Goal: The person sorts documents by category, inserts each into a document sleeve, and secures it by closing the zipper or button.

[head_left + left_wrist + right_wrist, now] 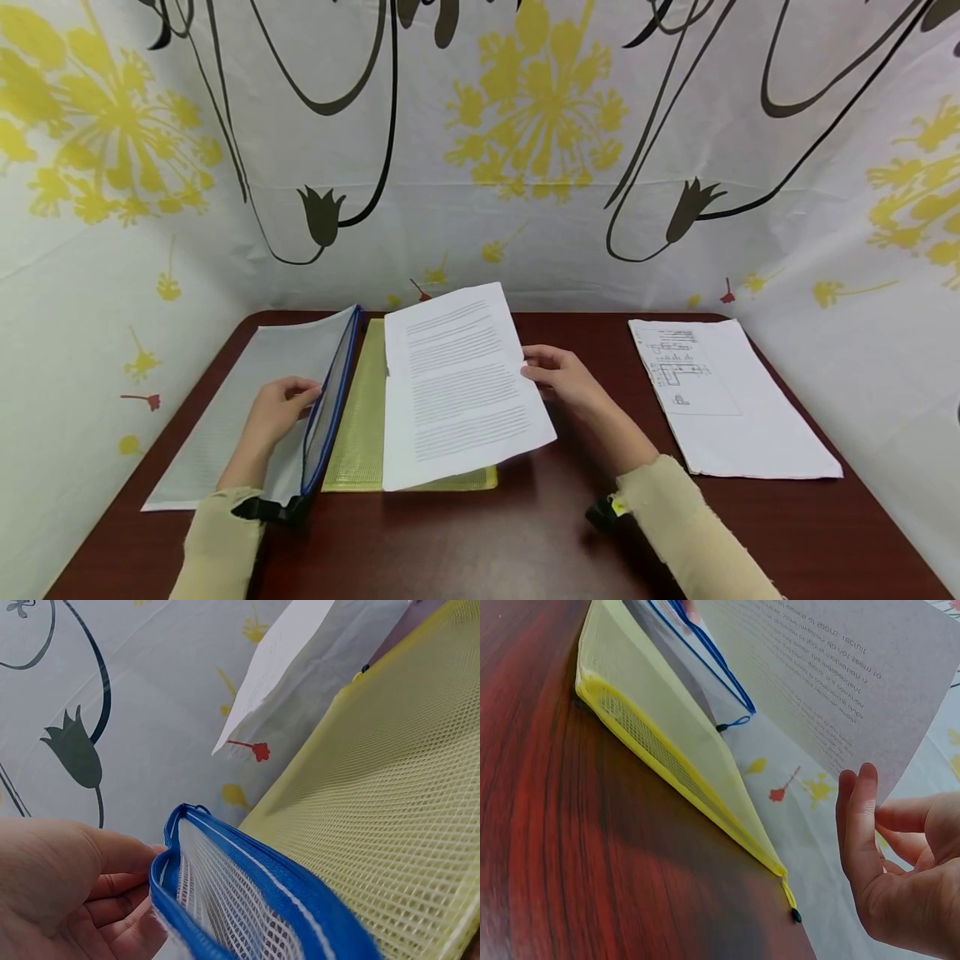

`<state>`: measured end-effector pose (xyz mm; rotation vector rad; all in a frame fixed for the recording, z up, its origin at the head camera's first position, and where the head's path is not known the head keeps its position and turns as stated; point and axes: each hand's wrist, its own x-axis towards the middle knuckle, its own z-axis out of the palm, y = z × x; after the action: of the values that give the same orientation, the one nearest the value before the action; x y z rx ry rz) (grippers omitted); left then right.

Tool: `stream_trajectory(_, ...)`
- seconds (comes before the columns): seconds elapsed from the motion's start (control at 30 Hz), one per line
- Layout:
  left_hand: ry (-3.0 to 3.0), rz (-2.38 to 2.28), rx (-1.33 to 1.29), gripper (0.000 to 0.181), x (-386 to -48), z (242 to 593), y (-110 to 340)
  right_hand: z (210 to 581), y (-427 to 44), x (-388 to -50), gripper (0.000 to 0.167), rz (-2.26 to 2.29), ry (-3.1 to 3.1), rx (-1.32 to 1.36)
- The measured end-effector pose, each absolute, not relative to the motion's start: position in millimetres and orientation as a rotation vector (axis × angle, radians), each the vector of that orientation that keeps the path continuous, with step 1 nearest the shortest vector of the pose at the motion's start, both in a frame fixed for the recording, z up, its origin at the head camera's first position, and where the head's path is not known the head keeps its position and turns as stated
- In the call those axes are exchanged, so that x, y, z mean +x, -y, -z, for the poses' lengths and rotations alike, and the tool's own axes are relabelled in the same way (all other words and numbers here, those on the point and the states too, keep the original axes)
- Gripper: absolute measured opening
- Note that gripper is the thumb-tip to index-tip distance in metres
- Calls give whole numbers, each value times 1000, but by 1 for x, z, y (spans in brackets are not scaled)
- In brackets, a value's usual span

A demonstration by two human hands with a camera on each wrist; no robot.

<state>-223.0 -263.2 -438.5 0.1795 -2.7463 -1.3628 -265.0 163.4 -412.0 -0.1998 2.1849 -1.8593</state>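
"Pinched what in the left grip (279,406)?"

"Pinched the blue-zippered mesh pouch (225,408) by its parted mouth, on the desk's (465,542) left."

"And in the right grip (562,379)?"

"Held printed paper (461,392) by its right edge, over the yellow mesh pouch (356,425)."

The white paper (457,392) carries many printed lines of text on the side which faces up. The right hand (570,385) pinches it at its right edge, so it is raised and tilted above the yellow pouch (351,442). Its surface bends slightly.

The whitish mesh pouch (217,408) lies on the left part of the counter (450,550), just beside the yellow one. Its blue zip edge (300,883) runs along the right side, lifted and opened; the left hand (276,414) holds one rim of this mouth. A blue cord pull (739,722) hangs at one end.
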Motion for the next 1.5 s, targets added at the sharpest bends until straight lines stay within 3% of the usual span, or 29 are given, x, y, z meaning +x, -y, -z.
stream_trajectory(1.5, 2745, 1388, 133, 24, -220, 436, 243, 420, -106, -270, 40, 1919, -2145, -70)
